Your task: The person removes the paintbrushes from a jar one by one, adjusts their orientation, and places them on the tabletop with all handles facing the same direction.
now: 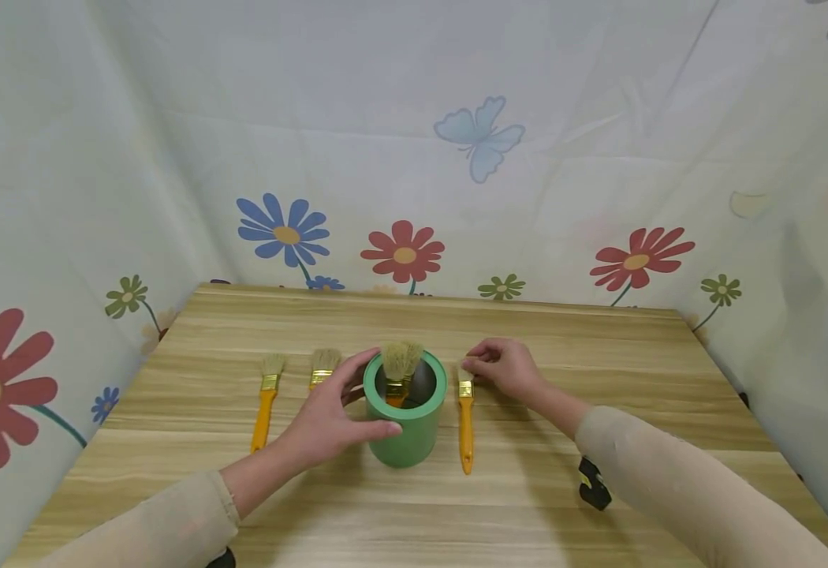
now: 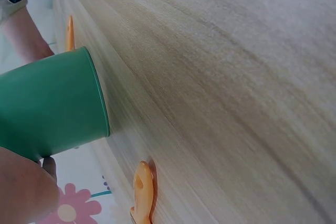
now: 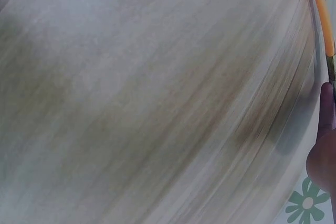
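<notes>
My left hand grips a green can, its thumb across the front and its fingers round the far left side. Two paintbrushes stand in the can with their pale bristles up, leaning together; their lower handles are hidden inside. Just right of the can lies another paintbrush, its orange handle pointing toward me. The thumb and forefinger of my right hand pinch it at the bristle end. In the right wrist view, only part of that hand shows, by the brush's metal band.
Left of the can, one paintbrush lies on the wooden table. A second paintbrush lies partly hidden by my left hand. A flower-printed curtain rises behind the table's far edge and along both sides.
</notes>
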`<state>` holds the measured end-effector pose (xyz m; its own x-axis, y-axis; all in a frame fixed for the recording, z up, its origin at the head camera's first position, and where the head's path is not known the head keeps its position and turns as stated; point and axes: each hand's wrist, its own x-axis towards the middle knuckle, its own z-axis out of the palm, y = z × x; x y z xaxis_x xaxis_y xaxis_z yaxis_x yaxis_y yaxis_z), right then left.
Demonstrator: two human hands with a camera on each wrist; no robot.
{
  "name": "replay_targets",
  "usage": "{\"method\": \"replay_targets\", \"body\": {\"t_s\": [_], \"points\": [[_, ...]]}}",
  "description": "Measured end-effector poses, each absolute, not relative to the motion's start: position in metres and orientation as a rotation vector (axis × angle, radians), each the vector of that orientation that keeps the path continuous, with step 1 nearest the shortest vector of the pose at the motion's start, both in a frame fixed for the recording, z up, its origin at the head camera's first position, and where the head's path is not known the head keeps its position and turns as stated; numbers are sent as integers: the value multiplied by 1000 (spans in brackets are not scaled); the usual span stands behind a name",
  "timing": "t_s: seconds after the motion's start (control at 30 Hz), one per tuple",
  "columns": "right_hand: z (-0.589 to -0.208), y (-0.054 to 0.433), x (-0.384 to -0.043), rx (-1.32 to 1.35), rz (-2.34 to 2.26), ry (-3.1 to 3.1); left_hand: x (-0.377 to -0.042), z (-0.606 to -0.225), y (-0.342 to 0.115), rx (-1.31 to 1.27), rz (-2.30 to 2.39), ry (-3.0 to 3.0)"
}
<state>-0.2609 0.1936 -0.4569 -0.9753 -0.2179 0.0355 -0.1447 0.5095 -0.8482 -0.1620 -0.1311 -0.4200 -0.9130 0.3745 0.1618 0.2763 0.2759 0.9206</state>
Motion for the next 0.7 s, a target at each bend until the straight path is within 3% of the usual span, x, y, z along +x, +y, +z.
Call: {"method": "replay_targets", "body": {"t_s": [0.7], "points": [[-460,202,-266,-267,-1497,2717,-162,-418,-131,607,1724,2433]]}}
